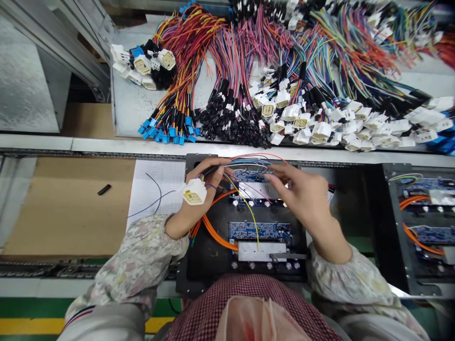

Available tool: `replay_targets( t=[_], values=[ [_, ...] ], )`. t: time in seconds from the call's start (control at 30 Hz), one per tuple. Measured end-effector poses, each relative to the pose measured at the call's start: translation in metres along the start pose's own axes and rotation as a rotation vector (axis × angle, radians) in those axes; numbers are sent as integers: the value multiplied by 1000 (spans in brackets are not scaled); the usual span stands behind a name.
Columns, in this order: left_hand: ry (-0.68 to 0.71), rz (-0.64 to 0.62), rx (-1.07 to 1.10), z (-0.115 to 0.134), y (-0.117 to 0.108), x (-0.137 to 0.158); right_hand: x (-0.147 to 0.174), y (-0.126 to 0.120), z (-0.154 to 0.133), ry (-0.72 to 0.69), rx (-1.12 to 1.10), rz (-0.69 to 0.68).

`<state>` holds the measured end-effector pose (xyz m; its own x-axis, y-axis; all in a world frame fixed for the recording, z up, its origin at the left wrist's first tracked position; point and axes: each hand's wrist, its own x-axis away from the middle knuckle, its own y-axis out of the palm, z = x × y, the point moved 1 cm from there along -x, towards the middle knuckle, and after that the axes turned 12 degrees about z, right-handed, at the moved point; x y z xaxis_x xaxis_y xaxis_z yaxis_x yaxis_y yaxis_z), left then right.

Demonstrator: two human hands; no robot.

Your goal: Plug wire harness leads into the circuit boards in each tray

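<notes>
My left hand [208, 177] is closed around the black-sleeved end of a wire harness. Its white connector [195, 192] with a yellow face hangs by the wrist. From there, thin coloured wires [249, 161] arc across to my right hand [296, 187], whose thumb and fingertips pinch some of the wire ends. A yellow wire [253, 213] droops loose below. Both hands are over a black metal case [209, 246] holding two blue circuit boards [263, 230]. Thick orange cables [215, 229] curve along the case's left side.
Bundled harnesses with white connectors [322, 130], blue plugs [170, 132] and black plugs [234, 118] lie on the shelf behind. A second black case [394, 227] stands at right. Left are a paper sheet [140, 189], loose wires [159, 189] and a small black piece [104, 190].
</notes>
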<state>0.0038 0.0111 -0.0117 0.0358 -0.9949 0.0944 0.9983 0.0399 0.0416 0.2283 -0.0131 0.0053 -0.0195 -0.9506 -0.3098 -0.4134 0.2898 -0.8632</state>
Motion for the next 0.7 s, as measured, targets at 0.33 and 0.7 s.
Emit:
replay_targets(
  t=[0.33,0.7],
  values=[
    [-5,1,-31,0,-1,2,-9,17,-21,-87,-181,-107],
    [6,-13,-1,-1,-2,2,-14,39,-21,-115,-64,-207]
  ],
)
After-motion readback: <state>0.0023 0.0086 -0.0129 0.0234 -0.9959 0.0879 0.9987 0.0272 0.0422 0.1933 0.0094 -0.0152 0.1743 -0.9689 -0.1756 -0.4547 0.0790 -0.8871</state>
